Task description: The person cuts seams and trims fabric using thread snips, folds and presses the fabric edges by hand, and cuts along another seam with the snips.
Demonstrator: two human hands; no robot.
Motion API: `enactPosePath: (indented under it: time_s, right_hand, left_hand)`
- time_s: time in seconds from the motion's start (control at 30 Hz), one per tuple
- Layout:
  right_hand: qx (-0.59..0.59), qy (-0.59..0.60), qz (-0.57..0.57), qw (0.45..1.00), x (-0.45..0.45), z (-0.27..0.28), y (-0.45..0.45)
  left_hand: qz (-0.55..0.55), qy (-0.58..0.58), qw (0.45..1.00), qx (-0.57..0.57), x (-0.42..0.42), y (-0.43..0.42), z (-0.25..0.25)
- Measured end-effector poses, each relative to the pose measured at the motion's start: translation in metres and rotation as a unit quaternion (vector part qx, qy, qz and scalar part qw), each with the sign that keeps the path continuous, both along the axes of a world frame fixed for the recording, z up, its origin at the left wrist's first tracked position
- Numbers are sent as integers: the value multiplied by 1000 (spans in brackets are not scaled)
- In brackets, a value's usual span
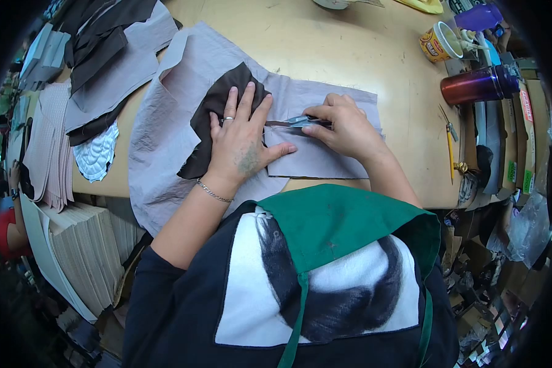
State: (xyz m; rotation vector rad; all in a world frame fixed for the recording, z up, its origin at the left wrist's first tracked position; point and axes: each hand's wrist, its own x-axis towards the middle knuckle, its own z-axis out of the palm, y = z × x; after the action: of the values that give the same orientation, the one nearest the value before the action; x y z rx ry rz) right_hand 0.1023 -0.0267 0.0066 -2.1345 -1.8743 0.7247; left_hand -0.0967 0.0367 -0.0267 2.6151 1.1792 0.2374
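Note:
My left hand (242,141) lies flat with fingers spread, pressing a dark brown fabric piece (202,144) and the pale lilac fabric (159,135) beneath it. My right hand (349,126) is closed around a pair of scissors (297,121). Their blades point left, toward the dark piece's edge, close by my left thumb and index finger. The blade tips are partly hidden by my left hand. Under my right hand the lilac fabric continues as a flat panel (337,162) with straight edges.
More dark and lilac fabric (119,67) is heaped at the table's left, beside a quilted silvery piece (96,153). Along the right edge stand a yellow cup (435,46), a purple-red bottle (475,86) and a pencil (450,153). Board stacks (83,251) flank the table's lower left.

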Motion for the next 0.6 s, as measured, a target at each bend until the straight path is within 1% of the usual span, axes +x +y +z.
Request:
enactPosePath:
  time_s: [0.1,0.3,0.4,0.5,0.6]
  right_hand:
    - [-8,11,-5,1000,-3,0,4]
    - [36,53,-25,998,6,-8,0]
    - [-2,-22,-35,999,9,4,-3]
    - [75,-6,-56,996,11,3,-2]
    - [19,71,-112,991,-3,19,13]
  left_hand:
    - [2,2,1000,-2,1,0,2]
    - [0,-4,1000,0,0,0,0]
    - [2,1,1000,-4,1,0,2]
    - [0,-3,1000,-4,1,1,1]
    - [1,-3,1000,-11,1,0,3]
